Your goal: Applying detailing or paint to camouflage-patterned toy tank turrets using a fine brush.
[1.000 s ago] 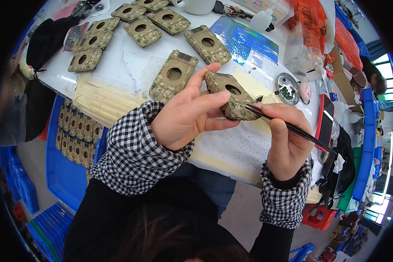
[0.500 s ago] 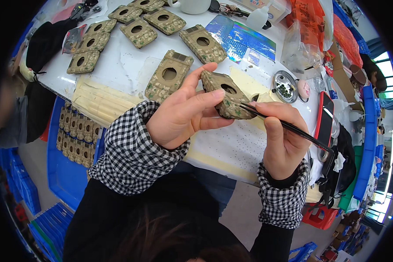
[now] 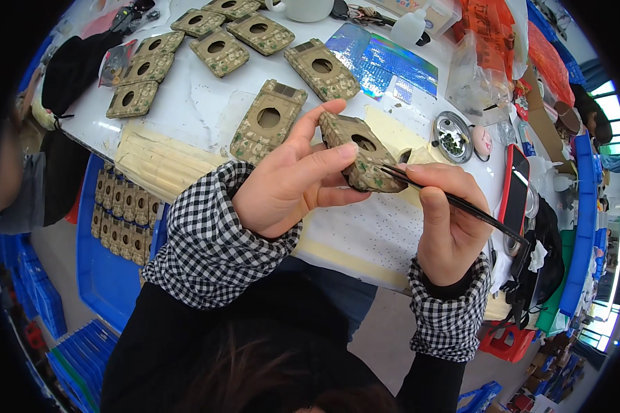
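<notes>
My left hand (image 3: 293, 172) holds a camouflage-painted toy tank hull (image 3: 366, 164) up above the table, tilted, its round turret hole showing. The thumb presses on its top and the fingers pass behind it. In my right hand (image 3: 451, 217) is a pair of black tweezers (image 3: 461, 204), pinched between thumb and fingers. Their tips touch or nearly touch the near end of the hull; whether they grip a tiny part is too small to tell. Another tank hull (image 3: 269, 118) lies flat just beyond my left hand, with a further hull (image 3: 322, 67) behind it.
More hulls (image 3: 215, 51) stand at the far left. A round metal dish (image 3: 452, 135) with small dark green bits lies right, near a red-edged phone (image 3: 513, 189). A dotted white sheet (image 3: 365, 230) covers the table below my hands. A blue crate (image 3: 107, 289) holds rows of hulls.
Almost nothing differs. The whole view has shifted very slightly; both hands keep the same hold on the hull and the tweezers.
</notes>
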### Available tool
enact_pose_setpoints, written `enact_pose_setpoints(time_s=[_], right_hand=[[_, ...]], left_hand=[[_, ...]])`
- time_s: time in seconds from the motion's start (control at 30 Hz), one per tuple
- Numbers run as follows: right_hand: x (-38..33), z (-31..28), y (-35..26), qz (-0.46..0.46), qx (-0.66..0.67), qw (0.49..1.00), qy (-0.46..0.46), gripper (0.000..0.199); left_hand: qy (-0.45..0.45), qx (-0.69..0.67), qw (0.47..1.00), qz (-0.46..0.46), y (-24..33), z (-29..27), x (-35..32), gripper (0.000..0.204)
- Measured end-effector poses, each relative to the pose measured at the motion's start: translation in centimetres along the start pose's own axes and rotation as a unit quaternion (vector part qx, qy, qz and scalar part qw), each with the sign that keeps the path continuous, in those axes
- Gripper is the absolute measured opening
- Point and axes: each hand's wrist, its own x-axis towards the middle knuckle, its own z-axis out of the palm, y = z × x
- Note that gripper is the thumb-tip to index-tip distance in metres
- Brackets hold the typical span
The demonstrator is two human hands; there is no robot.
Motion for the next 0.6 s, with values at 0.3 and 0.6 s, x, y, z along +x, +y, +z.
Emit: enact_pose_setpoints(time_s=[0.3, 0.6], right_hand=[[0.03, -0.02, 0.09, 0.000, -0.004, 1.000, -0.009, 0.014], [-0.08, 0.08, 0.08, 0.003, -0.002, 1.000, -0.001, 0.013]], left_hand=[[0.004, -0.008, 1.000, -0.002, -0.10, -0.20, -0.02, 0.068], [0.008, 0.024, 1.000, -0.005, -0.10, 0.14, -0.14, 0.061]])
